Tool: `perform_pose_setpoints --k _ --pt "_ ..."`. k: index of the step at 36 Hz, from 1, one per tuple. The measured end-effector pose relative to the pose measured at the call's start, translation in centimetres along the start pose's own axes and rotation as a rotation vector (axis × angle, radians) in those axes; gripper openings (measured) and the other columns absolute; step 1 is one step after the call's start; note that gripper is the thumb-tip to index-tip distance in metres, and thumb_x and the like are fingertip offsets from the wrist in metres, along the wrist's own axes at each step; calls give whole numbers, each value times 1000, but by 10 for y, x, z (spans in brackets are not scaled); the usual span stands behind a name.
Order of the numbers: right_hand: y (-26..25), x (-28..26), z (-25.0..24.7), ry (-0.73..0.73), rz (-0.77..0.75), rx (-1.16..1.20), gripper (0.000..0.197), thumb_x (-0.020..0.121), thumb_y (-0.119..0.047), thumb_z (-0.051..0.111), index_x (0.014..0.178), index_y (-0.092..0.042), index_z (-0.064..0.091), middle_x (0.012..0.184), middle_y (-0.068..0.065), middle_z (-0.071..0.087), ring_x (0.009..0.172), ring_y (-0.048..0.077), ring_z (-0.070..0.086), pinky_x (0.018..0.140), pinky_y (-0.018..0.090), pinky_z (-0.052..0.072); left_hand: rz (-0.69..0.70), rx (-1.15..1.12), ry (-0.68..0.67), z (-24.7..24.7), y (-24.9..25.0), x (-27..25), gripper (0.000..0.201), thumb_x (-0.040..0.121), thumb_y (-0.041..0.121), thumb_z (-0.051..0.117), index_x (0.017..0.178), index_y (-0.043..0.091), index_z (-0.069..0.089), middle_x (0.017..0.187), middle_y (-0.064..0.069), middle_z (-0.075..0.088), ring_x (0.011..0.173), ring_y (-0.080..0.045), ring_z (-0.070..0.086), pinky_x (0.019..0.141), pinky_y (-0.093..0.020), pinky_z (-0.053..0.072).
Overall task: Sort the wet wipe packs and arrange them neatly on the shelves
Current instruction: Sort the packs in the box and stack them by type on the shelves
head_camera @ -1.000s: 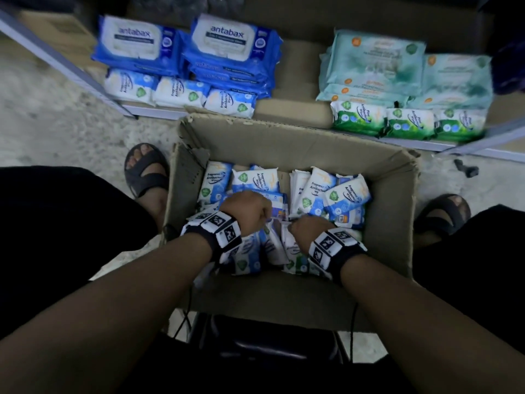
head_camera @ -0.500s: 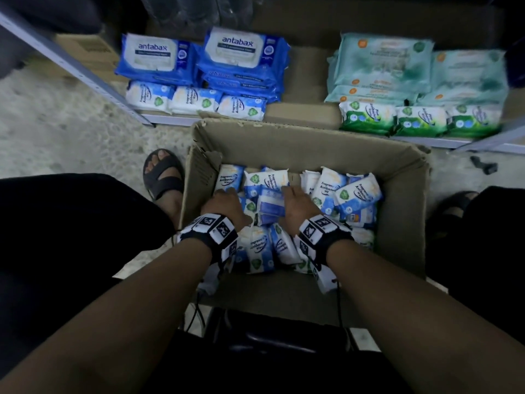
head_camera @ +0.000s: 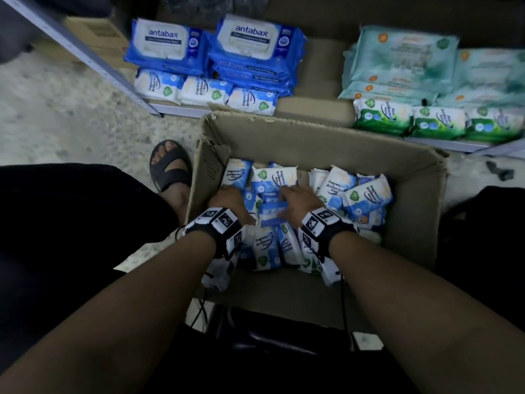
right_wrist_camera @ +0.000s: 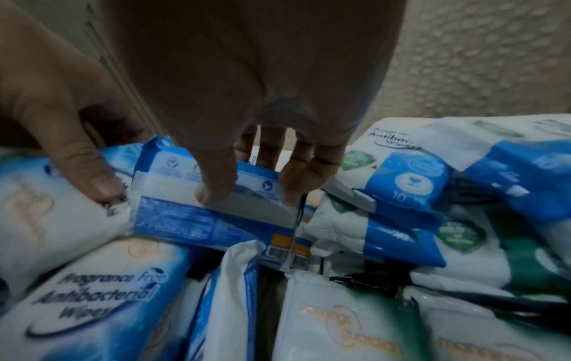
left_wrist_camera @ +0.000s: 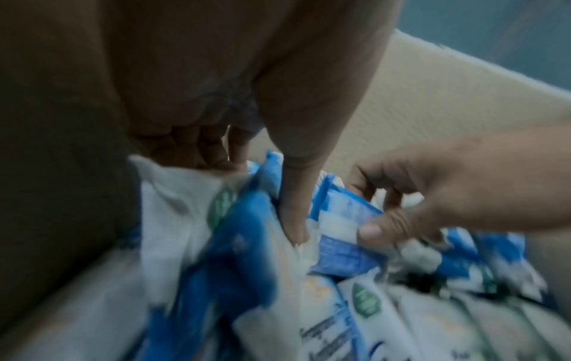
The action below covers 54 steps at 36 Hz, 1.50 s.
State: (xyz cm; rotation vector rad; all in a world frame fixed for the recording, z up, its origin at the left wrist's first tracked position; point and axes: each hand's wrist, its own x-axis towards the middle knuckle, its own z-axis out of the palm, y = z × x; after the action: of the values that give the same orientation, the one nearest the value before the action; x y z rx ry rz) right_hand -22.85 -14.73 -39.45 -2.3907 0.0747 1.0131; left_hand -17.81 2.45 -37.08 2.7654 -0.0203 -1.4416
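Note:
An open cardboard box (head_camera: 412, 200) holds several small blue-and-white antibacterial wipe packs (head_camera: 366, 200). Both hands are down among them at the box's left middle. In the right wrist view my right hand (right_wrist_camera: 253, 193) pinches one pack (right_wrist_camera: 173, 200) turned back side up, thumb on its near face and fingers behind. My left hand (head_camera: 227, 196) sits just left of it. In the left wrist view its thumb (left_wrist_camera: 293, 219) presses down between packs and its fingers curl behind a blue-white pack (left_wrist_camera: 185, 219). That view is blurred.
On the low shelf (head_camera: 176, 110) behind the box lie large blue antabax packs (head_camera: 167, 44), with small blue-white packs (head_camera: 204, 91) in front. At its right are teal packs (head_camera: 397, 58) and small green-white packs (head_camera: 383, 116). My sandalled foot (head_camera: 170, 169) is left of the box.
Both hands have reached farther into the box and closed in on the packs between them. The right hand now holds the back-side-up pack. The head view has shifted right.

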Motion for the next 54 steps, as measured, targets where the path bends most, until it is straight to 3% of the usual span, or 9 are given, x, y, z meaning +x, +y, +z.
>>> perform_pose_setpoints --k 10,20,23,26,31,34,38,45,54 --pt "-1 -46 -21 44 -21 24 28 96 -37 59 111 -19 44 94 0 49 84 24 49 70 31 36 37 -45 -1 -7 -2 -19 76 75 48 80 132 10 47 131 -12 52 113 -31 55 78 -36 48" --pt "29 -117 -37 111 178 -36 41 96 -41 56 128 -16 47 120 11 60 106 30 58 76 30 39 190 -338 72 -11 42 -65 82 72 54 80 134 13 44 131 -6 57 115 -30 57 96 -44 49" --pt "40 -142 -36 167 242 -83 43 94 -43 59 126 -17 49 120 9 61 101 27 60 75 33 46 307 -454 6 -2 62 -79 91 66 59 82 129 5 45 105 -5 63 95 -25 62 82 -45 49" --pt "53 -165 -28 227 329 -169 47 93 -45 57 128 -14 48 125 10 59 109 30 60 83 36 50 441 -444 -64 8 83 -100 32 85 29 77 91 10 51 71 0 49 64 -9 53 71 -40 40" --pt "67 -194 -20 232 436 -163 32 96 -28 54 120 -8 57 123 14 60 110 32 61 81 35 48 489 -431 -215 25 115 -115 27 86 32 75 93 25 50 101 -7 61 99 -31 61 89 -50 52" --pt "70 -203 -16 221 473 -175 29 96 -22 49 116 -6 63 121 15 63 111 32 62 89 39 52 491 -480 -346 38 126 -119 43 87 28 74 124 22 53 127 -8 62 118 -31 58 98 -45 51" --pt "73 -209 -15 210 500 -219 25 93 -17 50 114 -7 61 119 14 63 111 31 62 90 39 52 447 -313 -459 56 136 -111 76 89 24 71 152 21 28 137 -14 56 108 -25 61 90 -38 55" --pt "68 -207 -22 211 512 -119 30 94 -18 48 121 -8 56 124 16 58 113 33 58 90 38 49 540 87 -271 53 142 -106 52 96 23 60 145 13 46 148 -10 46 133 -26 47 108 -33 38" --pt "41 -176 -27 176 409 -19 31 93 -18 55 124 -16 59 125 13 59 111 30 60 88 36 53 507 19 -31 4 115 -95 41 96 34 60 132 16 57 139 -7 53 128 -25 50 96 -27 41"
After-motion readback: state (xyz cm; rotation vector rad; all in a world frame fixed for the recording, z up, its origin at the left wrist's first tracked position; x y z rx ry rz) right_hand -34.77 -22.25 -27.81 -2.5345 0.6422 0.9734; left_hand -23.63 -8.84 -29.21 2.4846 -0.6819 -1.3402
